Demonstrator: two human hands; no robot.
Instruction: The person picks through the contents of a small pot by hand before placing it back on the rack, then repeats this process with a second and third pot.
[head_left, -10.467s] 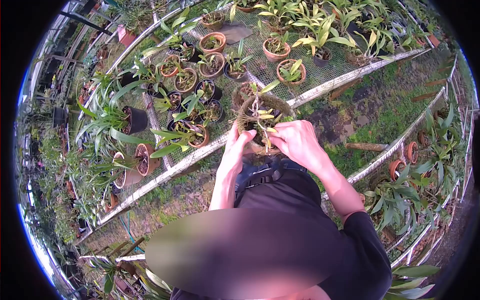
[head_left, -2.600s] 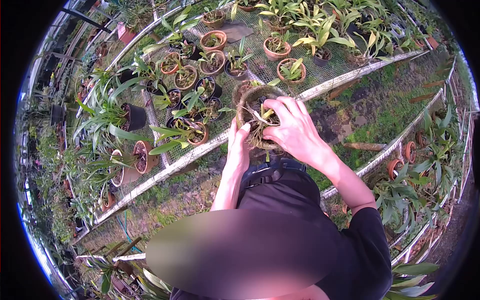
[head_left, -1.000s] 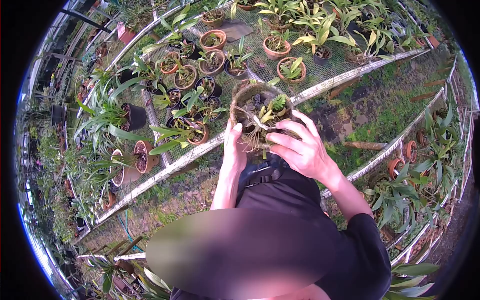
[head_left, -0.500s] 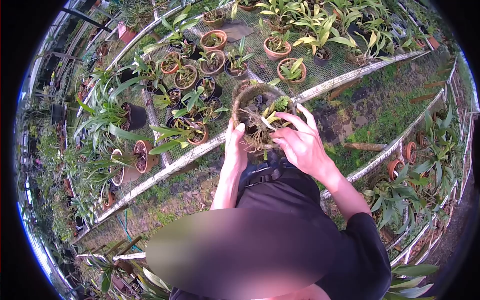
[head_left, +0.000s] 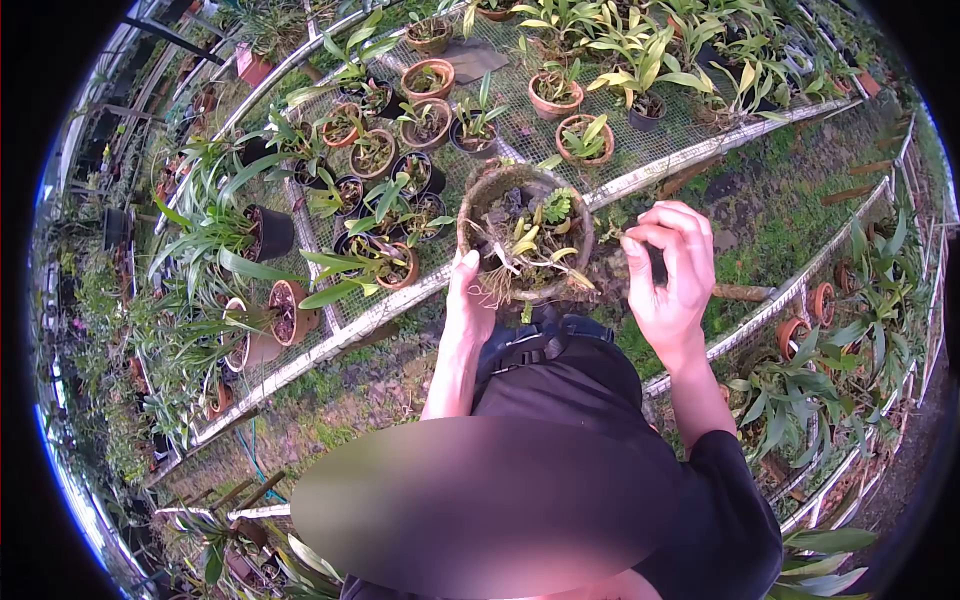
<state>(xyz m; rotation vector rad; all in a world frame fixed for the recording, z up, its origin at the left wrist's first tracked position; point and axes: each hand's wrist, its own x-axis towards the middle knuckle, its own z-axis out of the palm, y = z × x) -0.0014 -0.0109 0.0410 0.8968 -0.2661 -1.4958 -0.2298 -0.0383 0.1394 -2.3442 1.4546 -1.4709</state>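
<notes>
On my feed the left hand has its grip clasped on the near left side of a round, moss-stained flowerpot, thumb at the rim and the other fingers hidden behind the wall. I have that flowerpot just in front of the person's waist, clear of the worktop, its mouth tipped toward the camera so I can look in. Across the mouth lies an orchid with yellow-green stems, its pale stringy roots spilling over the near left rim. A small green fern sits by the far right rim, next to some dark purplish leaves.

I read the right hand as apart from the flowerpot, out to its right, with fingers curled and thumb close to the forefinger. At this size I can't tell whether that grip is pinching a scrap or has nothing in it.

Beyond, the wire-mesh worktop carries terracotta pots, among them one with a broad-leaved plant near the white edge rail. To the left I see a black plastic pot tipped over sideways, strap-shaped leaves fanning out from its mouth.
</notes>
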